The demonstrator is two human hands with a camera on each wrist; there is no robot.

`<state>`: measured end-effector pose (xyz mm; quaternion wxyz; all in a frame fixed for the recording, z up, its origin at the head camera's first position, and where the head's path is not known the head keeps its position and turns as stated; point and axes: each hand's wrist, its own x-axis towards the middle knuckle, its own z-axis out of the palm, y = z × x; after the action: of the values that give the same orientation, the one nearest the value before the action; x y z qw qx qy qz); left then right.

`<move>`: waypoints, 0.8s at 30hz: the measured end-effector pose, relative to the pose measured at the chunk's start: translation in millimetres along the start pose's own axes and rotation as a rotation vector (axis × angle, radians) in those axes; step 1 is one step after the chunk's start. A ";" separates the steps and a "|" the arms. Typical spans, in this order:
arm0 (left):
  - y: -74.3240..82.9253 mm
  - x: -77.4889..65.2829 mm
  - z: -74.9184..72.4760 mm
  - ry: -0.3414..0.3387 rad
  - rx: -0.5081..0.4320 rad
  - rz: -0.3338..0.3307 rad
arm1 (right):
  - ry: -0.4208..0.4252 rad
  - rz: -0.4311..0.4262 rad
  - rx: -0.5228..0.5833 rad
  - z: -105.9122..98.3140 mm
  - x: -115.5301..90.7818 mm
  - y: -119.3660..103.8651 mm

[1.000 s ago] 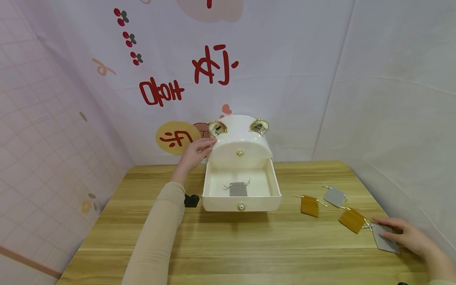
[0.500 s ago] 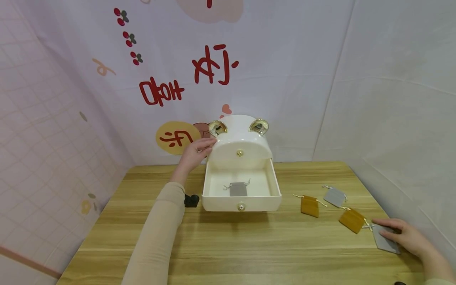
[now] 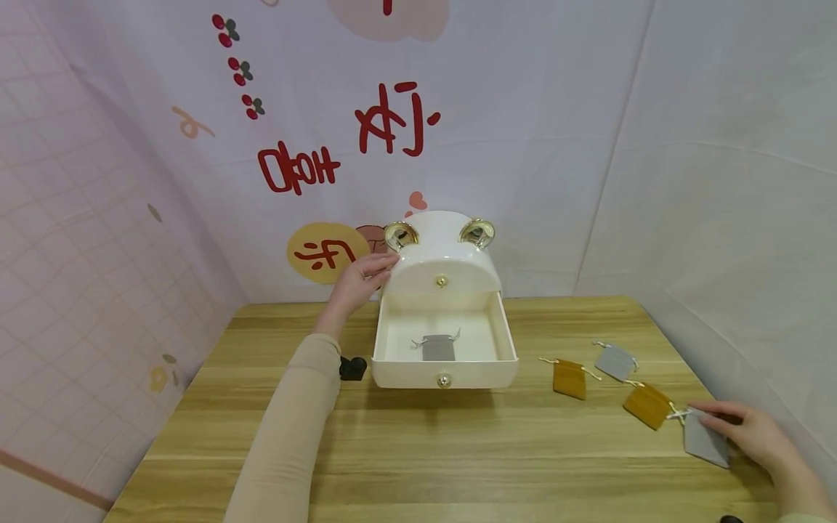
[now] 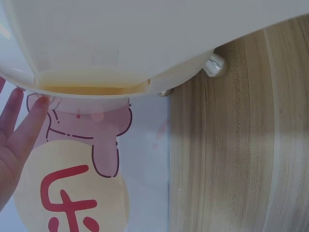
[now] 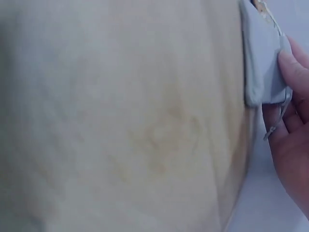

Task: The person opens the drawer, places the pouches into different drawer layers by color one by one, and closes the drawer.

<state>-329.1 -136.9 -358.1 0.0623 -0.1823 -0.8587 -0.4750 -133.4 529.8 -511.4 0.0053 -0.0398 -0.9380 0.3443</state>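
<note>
My right hand (image 3: 758, 434) pinches the upper edge of a grey drawstring pouch (image 3: 705, 441) at the table's right side. In the right wrist view the thumb presses on the grey pouch (image 5: 263, 60), with the fingers behind it. My left hand (image 3: 356, 283) rests its fairly straight fingertips against the left side of a cream box (image 3: 447, 256) with gold-rimmed ears. The box's drawer (image 3: 405, 375) is pulled out, and another grey pouch (image 3: 438, 348) lies inside it. The left wrist view shows the left fingers (image 4: 30, 126) at the box's edge.
Two mustard pouches (image 3: 569, 379) (image 3: 647, 405) and a grey pouch (image 3: 615, 361) lie on the wooden table (image 3: 458, 465), right of the drawer. A small black object (image 3: 353, 368) sits left of the drawer. Printed cloth (image 3: 523, 145) hangs behind the table.
My right hand has taken the grey pouch by its upper edge, and the pouch has shifted and tilted slightly. The left hand and drawer keep their places.
</note>
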 end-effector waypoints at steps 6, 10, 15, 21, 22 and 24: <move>1.9 0.2 0.2 0.005 0.010 -0.008 | 0.030 -0.002 0.055 -2.4 2.3 -18.9; 1.7 0.5 0.4 0.006 0.009 -0.008 | 0.017 -0.025 0.052 -3.7 6.7 -37.5; 1.3 -0.2 0.7 0.005 0.001 -0.007 | 0.046 -0.115 0.060 2.3 17.3 -65.0; -0.4 -0.8 1.5 0.007 0.004 -0.016 | 0.074 -0.205 0.066 13.3 32.0 -103.8; -0.4 -0.7 1.6 0.007 0.004 -0.014 | 0.075 -0.214 0.073 15.2 34.2 -109.9; -0.1 -0.3 1.9 0.007 0.004 -0.012 | 0.080 -0.234 0.083 19.1 38.4 -122.1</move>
<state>-328.7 -135.4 -359.3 0.0629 -0.1754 -0.8604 -0.4744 -181.1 427.7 -447.7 0.0846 0.0563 -0.9203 0.3778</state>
